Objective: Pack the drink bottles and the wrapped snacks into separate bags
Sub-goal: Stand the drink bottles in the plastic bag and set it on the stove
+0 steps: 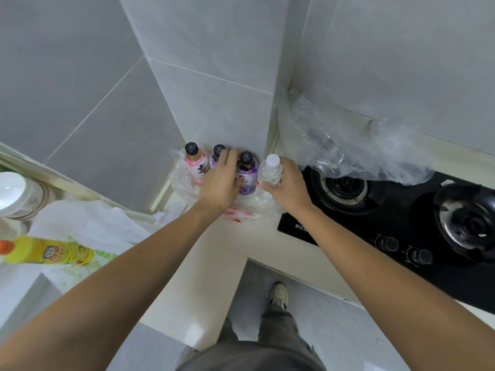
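Observation:
Several drink bottles stand upright against the tiled wall on a clear plastic bag [182,180]: a pink bottle [197,164], a purple bottle [217,156] half hidden behind my fingers, a dark purple bottle [247,175] and a clear water bottle [270,170] with a white cap. My left hand [221,183] wraps around the dark purple bottle from its left side. My right hand [288,188] grips the water bottle from the right. A red-printed wrapper or bag part [237,214] lies on the counter below my wrists.
A black gas hob [396,218] with two burners fills the right. Crumpled clear film [348,145] hangs over its back edge. On the left lie a white bag [88,226], a yellow bottle [48,253] on its side and a white bowl [12,191].

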